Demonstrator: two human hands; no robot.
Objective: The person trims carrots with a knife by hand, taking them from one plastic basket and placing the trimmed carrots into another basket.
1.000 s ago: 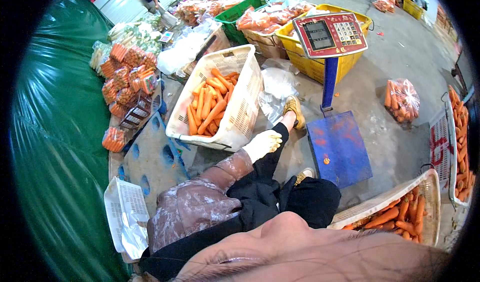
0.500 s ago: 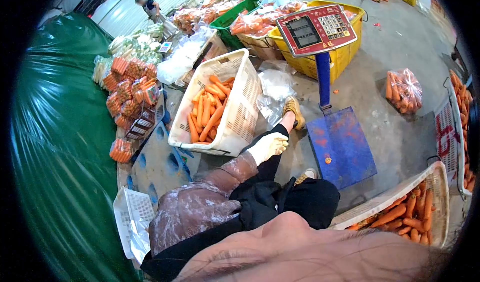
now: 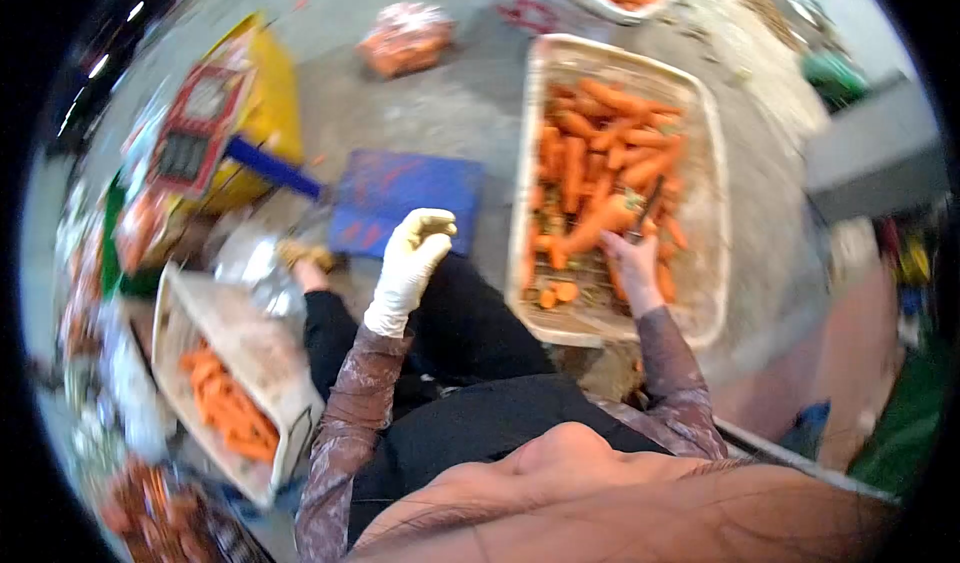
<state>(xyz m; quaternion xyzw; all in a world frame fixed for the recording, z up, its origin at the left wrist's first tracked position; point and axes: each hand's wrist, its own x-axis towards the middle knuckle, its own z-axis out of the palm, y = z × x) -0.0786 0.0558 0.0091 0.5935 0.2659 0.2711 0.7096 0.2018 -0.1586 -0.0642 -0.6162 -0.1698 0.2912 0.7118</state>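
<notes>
My left hand [image 3: 408, 263] wears a pale glove and is raised in front of the blue scale platform [image 3: 405, 198]. Its fingers curl loosely, with a gap to the thumb and nothing visible between them. Bare and ungloved, my right hand [image 3: 637, 263] reaches into a white crate [image 3: 712, 163] of carrots [image 3: 600, 153]. It closes around a thin dark tool that looks like a knife [image 3: 650, 206], blurred by motion. A large carrot [image 3: 598, 227] lies against those fingers; I cannot tell whether they grip it too. Short cut carrot pieces [image 3: 560, 292] lie nearby.
To the left stands another white crate [image 3: 235, 323] with carrots. The scale's red display [image 3: 200, 128] leans before a yellow crate [image 3: 275, 93]. A bag of carrots [image 3: 408, 39] rests on the floor beyond the platform. Another crate [image 3: 560, 13] of carrots is at the top.
My view has swung right, towards the carrot crate. My gloved left hand has come up from beside my leg. My right hand, unseen before, now shows inside the crate.
</notes>
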